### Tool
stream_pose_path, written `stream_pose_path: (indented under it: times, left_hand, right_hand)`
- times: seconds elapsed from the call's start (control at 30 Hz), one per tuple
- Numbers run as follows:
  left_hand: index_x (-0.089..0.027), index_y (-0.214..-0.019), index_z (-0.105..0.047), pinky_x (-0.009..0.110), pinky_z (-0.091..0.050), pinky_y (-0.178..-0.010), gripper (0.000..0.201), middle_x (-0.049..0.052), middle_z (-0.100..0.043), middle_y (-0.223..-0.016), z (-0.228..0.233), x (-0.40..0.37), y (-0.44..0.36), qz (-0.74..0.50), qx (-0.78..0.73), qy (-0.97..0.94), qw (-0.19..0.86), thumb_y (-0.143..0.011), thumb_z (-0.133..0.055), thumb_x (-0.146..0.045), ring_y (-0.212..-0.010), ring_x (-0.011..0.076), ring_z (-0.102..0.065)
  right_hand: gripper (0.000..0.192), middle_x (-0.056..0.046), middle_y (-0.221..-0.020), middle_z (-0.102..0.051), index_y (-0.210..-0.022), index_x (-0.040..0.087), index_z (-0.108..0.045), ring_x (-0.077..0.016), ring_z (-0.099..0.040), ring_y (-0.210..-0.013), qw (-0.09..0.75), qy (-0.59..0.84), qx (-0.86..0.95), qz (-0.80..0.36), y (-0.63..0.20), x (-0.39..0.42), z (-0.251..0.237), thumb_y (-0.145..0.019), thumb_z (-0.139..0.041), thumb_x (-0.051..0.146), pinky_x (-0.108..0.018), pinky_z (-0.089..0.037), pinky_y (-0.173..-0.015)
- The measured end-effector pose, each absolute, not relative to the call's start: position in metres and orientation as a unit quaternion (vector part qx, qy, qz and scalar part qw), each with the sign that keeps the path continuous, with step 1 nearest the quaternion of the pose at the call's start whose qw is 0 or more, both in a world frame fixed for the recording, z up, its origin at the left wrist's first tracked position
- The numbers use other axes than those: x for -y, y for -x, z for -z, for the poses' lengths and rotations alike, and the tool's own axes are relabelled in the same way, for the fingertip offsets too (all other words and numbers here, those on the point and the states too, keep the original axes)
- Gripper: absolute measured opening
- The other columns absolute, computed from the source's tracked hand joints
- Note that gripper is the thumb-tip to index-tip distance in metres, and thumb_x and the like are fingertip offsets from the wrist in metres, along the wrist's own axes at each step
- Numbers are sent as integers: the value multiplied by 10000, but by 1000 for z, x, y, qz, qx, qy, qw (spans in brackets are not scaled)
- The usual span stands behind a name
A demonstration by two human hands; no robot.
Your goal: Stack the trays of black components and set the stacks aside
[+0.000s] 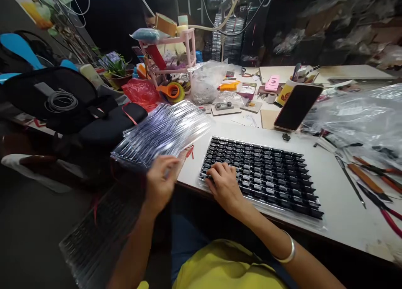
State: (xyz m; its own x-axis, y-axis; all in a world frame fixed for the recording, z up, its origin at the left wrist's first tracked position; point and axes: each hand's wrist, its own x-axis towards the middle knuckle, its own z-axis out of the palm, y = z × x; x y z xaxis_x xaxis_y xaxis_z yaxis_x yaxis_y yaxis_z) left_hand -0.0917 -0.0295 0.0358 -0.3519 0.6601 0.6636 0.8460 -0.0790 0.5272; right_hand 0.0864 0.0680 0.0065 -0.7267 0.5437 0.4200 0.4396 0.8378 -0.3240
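Head view: the right hand (224, 184) lies palm down on the near left corner of a black tray (264, 176) filled with rows of small dark parts. Its fingers (216, 171) are bent and close together, pressing on the tray's top without clamping anything. A bangle (287, 251) sits on that wrist. The tray lies flat on the white tabletop (339, 205), near its front edge, on a thin clear sheet that shows along its near side.

The left hand (160, 184) is raised just off the tabletop's left edge, blurred. Its fingers curl at the near edge of a stack of clear ribbed trays (163, 132); whether they grip the stack or only touch it cannot be told. The stack tilts over the tabletop's left corner, just left of the black tray and apart from it. More clear trays (100, 234) lie lower down, to the left of the person's knees.

Behind the black tray a phone (297, 107) leans, screen dark. Hand tools (370, 182) with red and brown handles lie at the right. A pink rack (176, 50), an orange tape roll (172, 91) and plastic bags (207, 81) crowd the back. A black bag (63, 98) rests at the left.
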Motion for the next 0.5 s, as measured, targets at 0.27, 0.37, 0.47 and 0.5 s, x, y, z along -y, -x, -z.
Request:
stream_pose_path:
  times: [0.27,0.37,0.47,0.5]
  left_hand:
    - [-177,-892,-588,350,-453,-818,95,54,-571,-887,16,0,68,415,629,641,-147,-851,-508,-145,-872,195,-535]
    - [-184,-862,-576,350,-437,-833,78,45,-546,-885,15,-3,76,416,613,652,-164,-837,-522,-134,-884,194,-520]
    - [-183,-873,-571,348,-425,-855,88,48,-531,-909,11,-5,80,404,587,679,-177,-838,-513,-125,-909,192,-510]
    - [-182,-876,-570,347,-424,-854,95,49,-532,-910,10,-6,81,397,578,690,-179,-845,-502,-124,-907,191,-506]
  right_hand:
    - [35,-64,-882,-607,-831,170,-576,-217,-467,-835,246,272,923,-113,-81,-68,-2,-829,-562,138,-363,-277,-722]
    - [67,-47,-858,-614,-830,178,-555,-209,-472,-826,258,268,919,-131,-80,-68,-1,-824,-544,113,-358,-278,-725]
    - [127,-33,-834,-614,-860,181,-535,-204,-483,-815,274,261,913,-153,-79,-69,0,-793,-546,74,-350,-289,-724]
    - [150,-32,-831,-613,-876,181,-529,-203,-487,-813,280,258,911,-160,-79,-70,0,-784,-544,63,-347,-296,-725]
